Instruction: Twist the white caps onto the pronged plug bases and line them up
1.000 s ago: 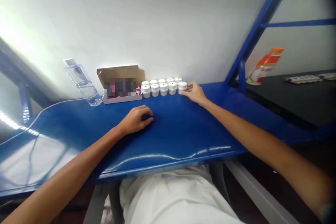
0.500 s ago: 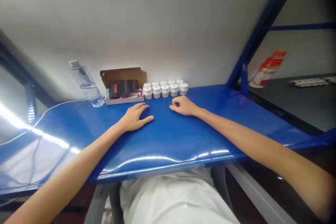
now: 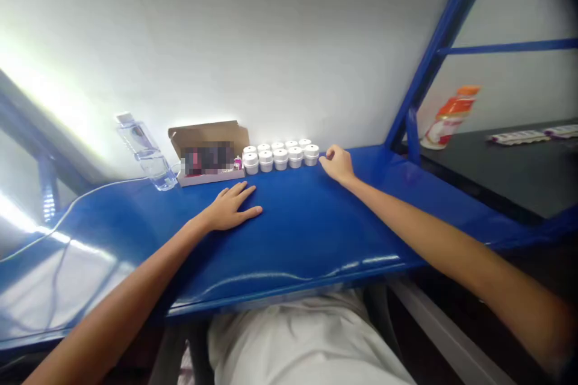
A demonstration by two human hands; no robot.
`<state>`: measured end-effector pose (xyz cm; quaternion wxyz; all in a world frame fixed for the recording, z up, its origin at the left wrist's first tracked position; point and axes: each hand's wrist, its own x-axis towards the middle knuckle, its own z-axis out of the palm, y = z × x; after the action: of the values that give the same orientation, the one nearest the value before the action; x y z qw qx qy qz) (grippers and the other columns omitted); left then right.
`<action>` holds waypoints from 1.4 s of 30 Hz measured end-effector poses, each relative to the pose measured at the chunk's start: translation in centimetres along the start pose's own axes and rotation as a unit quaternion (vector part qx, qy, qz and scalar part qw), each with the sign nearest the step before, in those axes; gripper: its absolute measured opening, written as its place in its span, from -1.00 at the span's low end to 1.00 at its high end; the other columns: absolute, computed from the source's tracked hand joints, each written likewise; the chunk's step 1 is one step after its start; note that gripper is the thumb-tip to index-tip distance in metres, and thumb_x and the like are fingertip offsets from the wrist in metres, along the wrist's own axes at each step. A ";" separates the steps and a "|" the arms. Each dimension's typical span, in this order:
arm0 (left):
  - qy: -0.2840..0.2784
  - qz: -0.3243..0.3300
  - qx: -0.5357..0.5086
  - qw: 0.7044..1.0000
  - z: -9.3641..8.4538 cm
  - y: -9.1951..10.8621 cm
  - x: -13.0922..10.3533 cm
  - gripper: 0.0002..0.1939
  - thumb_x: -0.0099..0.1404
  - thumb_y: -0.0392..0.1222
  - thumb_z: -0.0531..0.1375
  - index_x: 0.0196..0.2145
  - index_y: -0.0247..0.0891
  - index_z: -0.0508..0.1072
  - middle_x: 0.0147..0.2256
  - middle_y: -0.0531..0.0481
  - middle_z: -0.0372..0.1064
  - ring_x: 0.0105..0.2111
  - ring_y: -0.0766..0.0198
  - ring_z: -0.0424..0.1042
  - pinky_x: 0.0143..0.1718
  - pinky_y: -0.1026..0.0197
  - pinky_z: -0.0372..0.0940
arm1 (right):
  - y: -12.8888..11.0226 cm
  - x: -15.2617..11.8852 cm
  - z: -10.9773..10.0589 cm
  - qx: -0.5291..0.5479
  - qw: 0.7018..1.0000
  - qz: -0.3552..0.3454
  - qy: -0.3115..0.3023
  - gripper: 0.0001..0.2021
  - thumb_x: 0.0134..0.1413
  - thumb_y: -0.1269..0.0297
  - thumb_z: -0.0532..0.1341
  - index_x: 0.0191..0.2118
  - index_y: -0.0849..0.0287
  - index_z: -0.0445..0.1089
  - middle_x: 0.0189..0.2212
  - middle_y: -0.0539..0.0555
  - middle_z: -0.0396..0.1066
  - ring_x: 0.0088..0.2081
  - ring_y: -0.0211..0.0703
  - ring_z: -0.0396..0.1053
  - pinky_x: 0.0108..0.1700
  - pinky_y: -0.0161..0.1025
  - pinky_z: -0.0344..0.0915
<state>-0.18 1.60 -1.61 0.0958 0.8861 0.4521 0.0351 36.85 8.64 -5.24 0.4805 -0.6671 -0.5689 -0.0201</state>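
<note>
My left hand (image 3: 230,207) lies flat on the blue table (image 3: 289,222), fingers spread and empty, in front of a low open cardboard box (image 3: 212,180). White lidded jars (image 3: 280,159) stand upright in two rows against the wall, right of the box. Beside the right end of the rows is my right hand (image 3: 338,163). Its fingers are curved, with a gap between thumb and forefinger, and nothing shows in them. The thumb tip is close to the last front jar (image 3: 311,154); whether it touches is unclear.
A clear water bottle (image 3: 149,153) stands left of the box, near a white cable (image 3: 76,201). Blue frame posts (image 3: 440,54) rise at both sides. On a dark surface at right are an orange-capped bottle (image 3: 449,119) and pale strips (image 3: 519,136). The box's contents are blurred.
My right hand has moved right and farther back, from in front of the jars to beside their right end, with its fingers slightly less curled. The left hand stays spread on the table.
</note>
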 end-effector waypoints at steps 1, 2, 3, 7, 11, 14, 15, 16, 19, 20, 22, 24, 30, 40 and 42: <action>-0.001 -0.001 0.000 1.000 0.0 0.0 0.0 -0.06 0.34 0.48 -0.10 0.45 -0.17 0.02 0.47 -0.25 -0.22 0.46 -0.10 -0.19 0.42 -0.24 -0.25 | 0.4 0.1 0.2 0.011 1.000 -0.010 -0.012 -0.88 -0.06 0.29 0.24 -0.44 0.10 0.25 -0.45 0.05 0.41 -0.39 -0.12 0.31 -0.26 -0.22 0.20; -0.002 -0.001 0.000 1.000 -0.1 0.1 0.0 -0.06 0.34 0.49 -0.10 0.45 -0.17 0.02 0.47 -0.25 -0.21 0.46 -0.10 -0.19 0.41 -0.24 -0.25 | 0.7 0.1 0.5 0.021 0.999 -0.025 -0.030 -0.89 -0.05 0.27 0.24 -0.41 0.11 0.27 -0.41 0.06 0.44 -0.36 -0.11 0.33 -0.24 -0.21 0.23; -0.003 0.000 0.000 1.000 -0.1 0.1 0.0 -0.06 0.34 0.49 -0.10 0.45 -0.17 0.02 0.46 -0.26 -0.21 0.46 -0.11 -0.19 0.41 -0.24 -0.25 | 0.8 0.1 0.7 0.028 0.997 -0.043 -0.051 -0.89 -0.03 0.26 0.24 -0.38 0.11 0.29 -0.38 0.07 0.46 -0.35 -0.10 0.35 -0.22 -0.21 0.25; 0.000 0.000 -0.001 1.000 -0.1 0.1 0.0 -0.06 0.33 0.49 -0.08 0.45 -0.17 0.04 0.46 -0.26 -0.19 0.46 -0.13 -0.17 0.41 -0.25 -0.23 | 0.8 -0.1 1.4 0.035 0.989 -0.104 -0.097 -0.88 -0.01 0.23 0.24 -0.33 0.12 0.32 -0.32 0.09 0.47 -0.38 -0.13 0.36 -0.21 -0.20 0.28; 0.001 -0.001 -0.004 1.000 -0.1 0.1 0.0 -0.06 0.33 0.48 -0.07 0.44 -0.16 0.05 0.46 -0.26 -0.19 0.45 -0.14 -0.16 0.41 -0.25 -0.22 | 1.0 0.0 1.4 0.035 0.990 -0.081 -0.112 -0.85 -0.06 0.26 0.25 -0.34 0.12 0.29 -0.34 0.06 0.47 -0.39 -0.15 0.37 -0.23 -0.21 0.29; 0.002 0.001 -0.003 1.000 -0.2 0.1 -0.1 -0.06 0.33 0.48 -0.07 0.44 -0.17 0.05 0.46 -0.26 -0.18 0.45 -0.16 -0.16 0.41 -0.26 -0.21 | 1.1 0.0 1.4 0.038 0.991 -0.062 -0.117 -0.83 -0.08 0.26 0.26 -0.33 0.12 0.28 -0.35 0.05 0.47 -0.39 -0.15 0.37 -0.22 -0.22 0.29; 0.003 0.003 -0.002 1.000 -0.2 0.1 -0.1 -0.06 0.33 0.48 -0.07 0.44 -0.18 0.06 0.46 -0.26 -0.18 0.45 -0.16 -0.16 0.41 -0.26 -0.21 | 1.1 0.0 1.3 0.039 0.991 -0.060 -0.117 -0.83 -0.07 0.25 0.26 -0.34 0.12 0.28 -0.36 0.04 0.47 -0.38 -0.14 0.38 -0.22 -0.22 0.29; 0.003 0.004 -0.002 1.000 -0.2 0.1 0.0 -0.06 0.33 0.48 -0.07 0.44 -0.18 0.06 0.46 -0.26 -0.17 0.45 -0.15 -0.15 0.41 -0.26 -0.20 | 1.1 0.0 1.3 0.040 0.990 -0.059 -0.118 -0.83 -0.07 0.24 0.26 -0.34 0.11 0.27 -0.37 0.04 0.47 -0.38 -0.14 0.38 -0.23 -0.22 0.28; 0.004 0.005 -0.001 1.000 -0.2 0.1 0.0 -0.06 0.33 0.48 -0.07 0.44 -0.20 0.06 0.45 -0.28 -0.17 0.45 -0.15 -0.15 0.41 -0.25 -0.19 | 1.0 -0.1 1.3 0.044 0.989 -0.057 -0.126 -0.83 -0.06 0.24 0.26 -0.35 0.11 0.26 -0.40 0.04 0.46 -0.38 -0.14 0.37 -0.25 -0.23 0.27; 0.003 0.006 -0.003 1.000 -0.2 0.1 -0.1 -0.06 0.34 0.48 -0.07 0.44 -0.20 0.06 0.45 -0.29 -0.17 0.45 -0.15 -0.14 0.40 -0.25 -0.19 | 0.9 -0.2 1.3 0.045 0.989 -0.056 -0.130 -0.83 -0.07 0.25 0.26 -0.35 0.11 0.26 -0.41 0.03 0.46 -0.38 -0.14 0.37 -0.26 -0.23 0.27; 0.006 0.007 -0.004 1.000 -0.2 0.1 -0.1 -0.07 0.34 0.48 -0.06 0.44 -0.19 0.07 0.45 -0.29 -0.16 0.45 -0.15 -0.13 0.40 -0.25 -0.19 | 0.9 -0.2 1.2 0.049 0.988 -0.057 -0.136 -0.82 -0.09 0.28 0.26 -0.34 0.11 0.26 -0.42 0.02 0.46 -0.40 -0.15 0.36 -0.28 -0.25 0.25; 0.011 0.009 -0.003 1.000 -0.2 0.1 -0.1 -0.07 0.34 0.47 -0.05 0.43 -0.19 0.08 0.45 -0.29 -0.14 0.44 -0.16 -0.12 0.40 -0.25 -0.18 | 0.8 -0.2 1.1 0.048 0.987 -0.061 -0.138 -0.83 -0.12 0.29 0.26 -0.34 0.11 0.27 -0.42 0.01 0.46 -0.41 -0.16 0.36 -0.31 -0.26 0.23; 0.010 0.008 0.002 1.000 0.0 -0.1 -0.1 -0.08 0.33 0.48 -0.07 0.43 -0.17 0.07 0.45 -0.25 -0.14 0.45 -0.14 -0.11 0.41 -0.20 -0.17 | -0.2 -0.5 0.5 -0.002 0.985 -0.099 -0.139 -0.65 0.01 0.20 0.16 -0.70 0.11 0.09 -0.70 -0.04 0.16 -0.55 -0.24 0.15 -0.41 -0.23 0.01; 0.004 0.002 -0.004 1.000 -0.2 0.1 -0.1 -0.05 0.33 0.48 -0.06 0.44 -0.20 0.06 0.46 -0.26 -0.16 0.45 -0.14 -0.15 0.42 -0.21 -0.19 | -1.4 -1.3 0.2 -0.054 0.957 -0.152 -0.240 -0.72 0.00 0.20 0.15 -0.64 0.12 0.13 -0.66 -0.03 0.20 -0.53 -0.23 0.15 -0.43 -0.22 -0.09; 0.006 0.003 -0.005 1.000 -0.2 0.1 -0.1 -0.05 0.33 0.48 -0.05 0.44 -0.20 0.08 0.45 -0.25 -0.15 0.45 -0.15 -0.14 0.41 -0.21 -0.17 | -1.3 -1.3 0.3 -0.056 0.957 -0.153 -0.241 -0.71 0.00 0.20 0.14 -0.63 0.11 0.11 -0.66 -0.03 0.19 -0.54 -0.23 0.14 -0.43 -0.22 -0.10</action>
<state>-0.17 1.48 -1.36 0.0976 0.8866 0.4500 0.0434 35.20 7.69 -5.31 0.2821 -0.5831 -0.7610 0.0357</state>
